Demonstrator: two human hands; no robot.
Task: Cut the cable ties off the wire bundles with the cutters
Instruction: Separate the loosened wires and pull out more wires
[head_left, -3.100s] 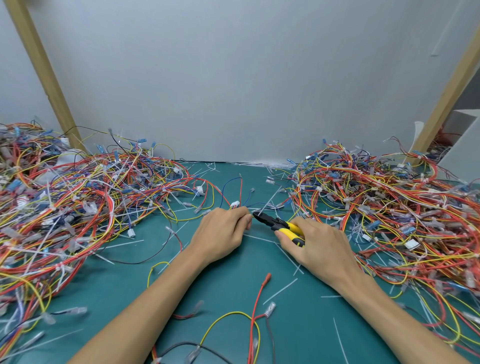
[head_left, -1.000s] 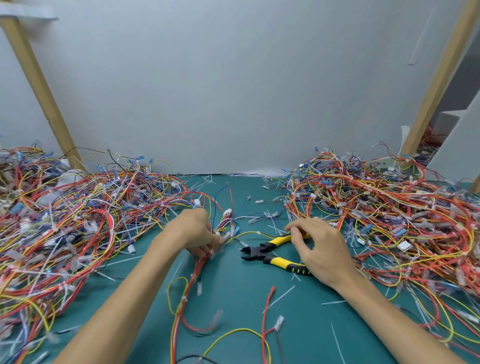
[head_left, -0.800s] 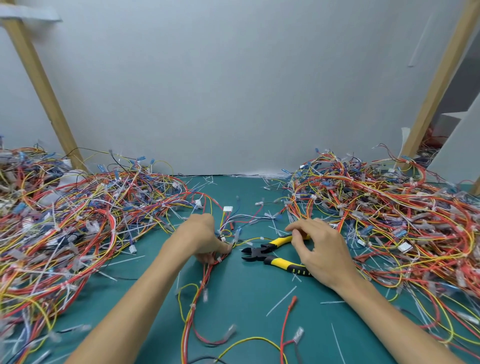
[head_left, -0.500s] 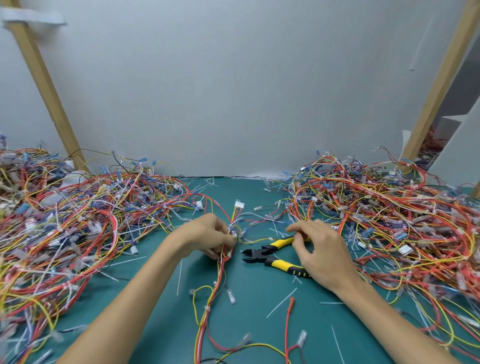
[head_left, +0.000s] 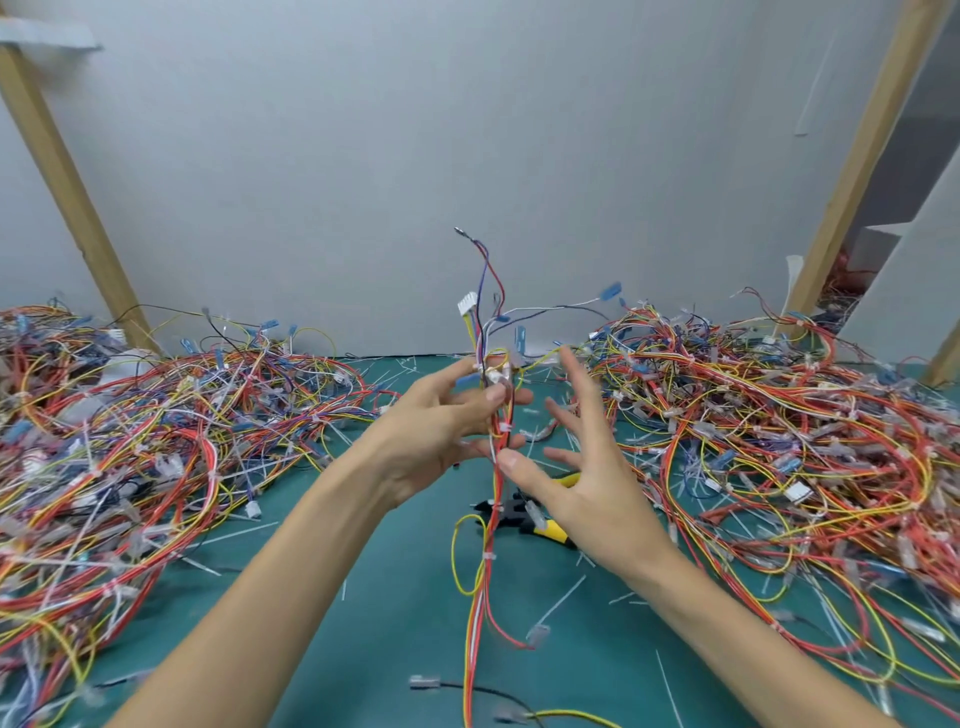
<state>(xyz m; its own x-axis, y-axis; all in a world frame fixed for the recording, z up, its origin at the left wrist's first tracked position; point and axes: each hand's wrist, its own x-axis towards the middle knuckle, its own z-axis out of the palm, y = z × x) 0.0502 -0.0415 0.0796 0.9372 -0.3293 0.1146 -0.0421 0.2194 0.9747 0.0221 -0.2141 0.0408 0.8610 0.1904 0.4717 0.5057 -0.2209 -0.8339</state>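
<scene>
My left hand (head_left: 441, 431) holds a wire bundle (head_left: 493, 426) upright above the mat, thumb and fingers pinching it near its top. The bundle is red, yellow and white, carries small white cable ties, and hangs down to the mat. A white connector (head_left: 466, 303) sticks up at its top. My right hand (head_left: 576, 467) is raised beside the bundle with fingers spread; its thumb tip touches the wires. The yellow-handled cutters (head_left: 540, 522) lie on the green mat under my right hand, partly hidden by it.
A large heap of tangled wires (head_left: 135, 441) fills the left side, another heap (head_left: 779, 431) the right. Cut tie scraps (head_left: 561, 605) and loose wires litter the green mat (head_left: 389, 597). Slanted wooden posts (head_left: 67, 182) stand at both sides before a grey wall.
My left hand lifted the wire bundle off the mat to an upright hold. My right hand let go of the cutters, which now lie on the mat, and rose to the bundle.
</scene>
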